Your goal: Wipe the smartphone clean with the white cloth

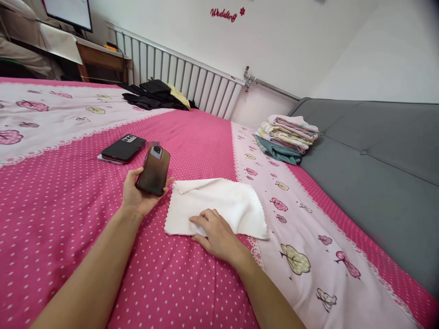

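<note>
My left hand (135,196) holds a dark brown phone (153,170), back side up, just above the pink dotted bedsheet (68,205). A white cloth (219,203) lies flat on the sheet to the right of it. My right hand (214,233) rests on the cloth's near edge, fingers curled down onto the fabric. Two more phones lie stacked farther back on the left, a black one (122,147) on top.
A pile of folded clothes (286,137) sits at the bed's far right by a grey padded headboard (377,173). Dark garments (154,93) lie at the far edge before a white radiator (185,80). A desk (99,55) with a monitor stands at back left.
</note>
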The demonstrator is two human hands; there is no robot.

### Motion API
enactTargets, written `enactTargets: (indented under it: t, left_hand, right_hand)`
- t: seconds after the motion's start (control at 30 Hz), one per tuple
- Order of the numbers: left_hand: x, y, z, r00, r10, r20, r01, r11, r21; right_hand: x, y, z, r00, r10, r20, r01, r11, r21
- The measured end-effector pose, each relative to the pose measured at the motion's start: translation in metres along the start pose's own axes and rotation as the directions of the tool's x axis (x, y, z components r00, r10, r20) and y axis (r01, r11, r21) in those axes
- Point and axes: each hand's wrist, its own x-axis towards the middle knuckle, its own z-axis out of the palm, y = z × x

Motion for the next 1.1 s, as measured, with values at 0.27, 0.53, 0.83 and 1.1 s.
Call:
enactTargets:
  t: [0.27,0.53,0.83,1.1]
  left_hand:
    - [-0.016,0.001,0.012,0.985,0.053,0.166,-0.041,0.997,-0.07]
    - [-0.037,0.015,0.019,0.938,0.101,0.33,-0.067,0.991,-0.113]
    - [-0.023,0.007,0.011,0.975,-0.033,0.218,0.049,0.996,-0.068]
    - [-0.024,-0.008,0.016,0.934,-0.253,0.253,0.192,0.951,0.244]
  right_hand:
    - [0.015,-0.001,0.023,0.95,0.224,-0.218,-0.159,0.947,0.279]
    - [0.016,-0.044,0.019,0.993,-0.082,0.085,-0.006,0.683,0.73]
    - [-0.035,0.0,-0.084,0.799,0.597,-0.08,-0.602,0.788,-0.132]
    - [-0.04,0.054,-0.079,0.668,0.73,0.143,-0.709,0.683,-0.174]
